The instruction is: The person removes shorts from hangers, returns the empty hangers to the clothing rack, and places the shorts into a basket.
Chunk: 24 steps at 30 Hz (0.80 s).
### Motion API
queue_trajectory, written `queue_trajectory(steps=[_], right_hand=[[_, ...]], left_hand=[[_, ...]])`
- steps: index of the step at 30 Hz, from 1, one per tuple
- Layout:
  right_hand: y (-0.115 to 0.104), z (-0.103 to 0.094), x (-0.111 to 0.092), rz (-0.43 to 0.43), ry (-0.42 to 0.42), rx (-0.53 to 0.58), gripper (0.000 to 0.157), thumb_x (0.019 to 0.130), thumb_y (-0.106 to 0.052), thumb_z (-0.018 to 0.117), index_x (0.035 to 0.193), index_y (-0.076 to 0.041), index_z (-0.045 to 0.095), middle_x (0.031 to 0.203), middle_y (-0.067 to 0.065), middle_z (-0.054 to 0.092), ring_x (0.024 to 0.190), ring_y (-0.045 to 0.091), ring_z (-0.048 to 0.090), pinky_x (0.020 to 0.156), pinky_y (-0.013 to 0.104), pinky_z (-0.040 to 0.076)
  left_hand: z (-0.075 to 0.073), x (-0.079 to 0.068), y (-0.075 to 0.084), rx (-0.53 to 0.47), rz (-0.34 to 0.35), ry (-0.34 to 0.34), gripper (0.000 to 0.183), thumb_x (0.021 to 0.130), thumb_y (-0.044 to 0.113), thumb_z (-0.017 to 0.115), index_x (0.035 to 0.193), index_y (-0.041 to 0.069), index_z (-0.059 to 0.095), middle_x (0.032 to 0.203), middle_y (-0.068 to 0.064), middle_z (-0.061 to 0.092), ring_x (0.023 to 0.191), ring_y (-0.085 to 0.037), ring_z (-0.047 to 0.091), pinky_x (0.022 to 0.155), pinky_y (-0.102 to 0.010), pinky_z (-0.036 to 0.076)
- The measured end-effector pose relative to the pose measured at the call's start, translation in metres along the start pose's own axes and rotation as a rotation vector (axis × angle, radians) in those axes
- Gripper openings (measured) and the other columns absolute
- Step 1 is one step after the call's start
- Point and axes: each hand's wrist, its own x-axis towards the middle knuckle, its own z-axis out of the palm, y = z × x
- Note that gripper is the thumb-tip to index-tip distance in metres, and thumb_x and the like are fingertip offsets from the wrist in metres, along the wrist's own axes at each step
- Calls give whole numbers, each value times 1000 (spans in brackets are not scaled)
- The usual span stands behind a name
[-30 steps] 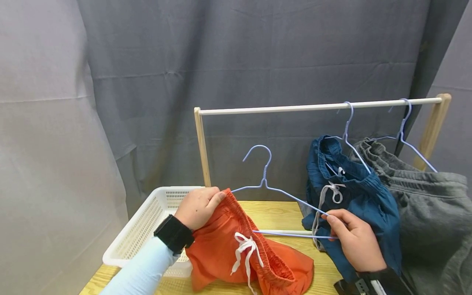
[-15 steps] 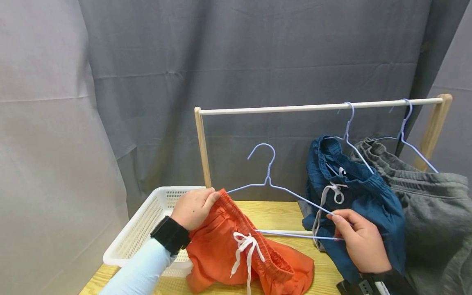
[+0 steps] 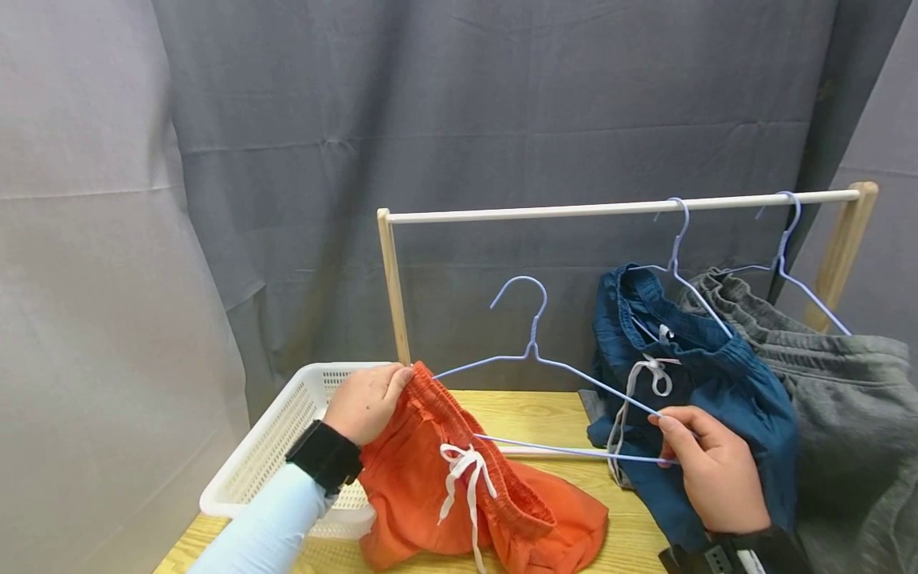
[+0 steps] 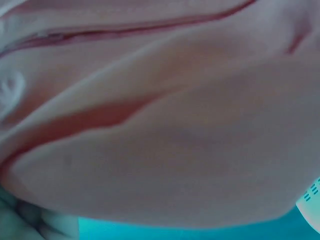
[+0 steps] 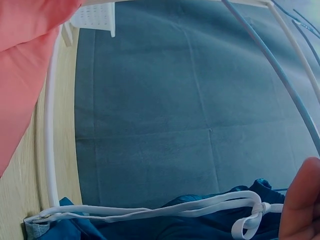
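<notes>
Orange shorts [image 3: 430, 470] with a white drawstring hang from my left hand [image 3: 362, 402], which pinches one end of their elastic waistband; the lower part rests on the table. My right hand [image 3: 710, 470] grips the right end of a light-blue wire hanger [image 3: 495, 359]. The hanger's left end goes into the waistband beside my left fingers, and its hook points up, free of the rail. In the left wrist view the shorts' cloth [image 4: 175, 160] fills nearly everything and hides the fingers. A finger of the right hand [image 5: 302, 205] shows at the edge of the right wrist view.
A wooden rack with a white rail [image 3: 531, 214] stands behind. Blue shorts [image 3: 688, 399] and grey shorts [image 3: 832, 399] hang from it on hangers at the right, close to my right hand. A white plastic basket [image 3: 265, 442] sits left on the wooden table [image 3: 523, 406].
The right hand and hanger have shifted a little to the right. My left hand has moved slightly left, drawing the orange waistband with it.
</notes>
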Motion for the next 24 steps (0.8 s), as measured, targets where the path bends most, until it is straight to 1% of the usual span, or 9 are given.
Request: queue_trajectory(steps=[2,4,7,9,11,15,17,22,24], right_hand=[[0,0,0,12,5,7,24,107,-19,54,114,1,66,79,6,59,69,21,56,65,25,52],[0,1,0,20,9,1,25,107,-19,54,114,1,66,79,6,60,69,20,56,65,25,52],[0,2,-1,26,17,1,25,107,-20,54,114,1,66,81,6,61,69,21,56,65,25,52],[1,2,-2,28,26,-8,25,107,-20,54,113,1,66,82,5,62,69,21,56,65,24,52],[0,2,-2,30,40,-10,25,106,-20,55,113,1,66,83,4,63,69,20,56,65,24,51],[0,2,-3,38,68,-41,24,106,-21,55,114,-1,67,83,4,64,68,20,57,64,23,48],[0,1,-3,51,78,-65,24,106,-22,55,114,-3,68,83,5,64,68,20,57,64,24,47],[-2,2,-2,91,102,-86,25,107,-24,54,114,-5,68,83,3,64,69,18,58,64,24,48],[-2,2,-2,100,112,-75,25,106,-24,54,114,-4,68,84,1,65,69,18,58,64,24,49]], left_hand=[[0,0,-2,-4,-19,7,33,108,33,50,79,20,60,62,6,46,66,-17,53,68,-36,47],[0,0,-3,-8,-29,17,32,107,33,50,82,19,64,66,5,54,70,-19,59,71,-38,49],[0,0,-5,-8,-44,26,30,107,32,50,90,17,70,78,2,66,81,-22,67,79,-41,53],[0,0,-6,1,-58,25,30,107,32,50,94,16,71,86,0,71,86,-25,69,83,-43,54],[0,0,-6,5,-79,18,30,107,32,49,95,16,72,88,-1,72,88,-26,70,85,-44,54],[0,0,-8,11,-136,2,31,107,32,49,94,17,72,88,-2,71,89,-27,70,85,-45,54],[0,0,-9,17,-160,-12,32,108,33,49,90,17,71,85,-3,70,88,-28,70,84,-46,54],[-1,2,-10,38,-195,-34,36,107,33,49,83,15,70,83,-7,70,88,-32,70,82,-49,53],[0,1,-10,46,-193,-34,36,106,32,50,81,15,69,83,-7,71,88,-34,70,82,-50,53]])
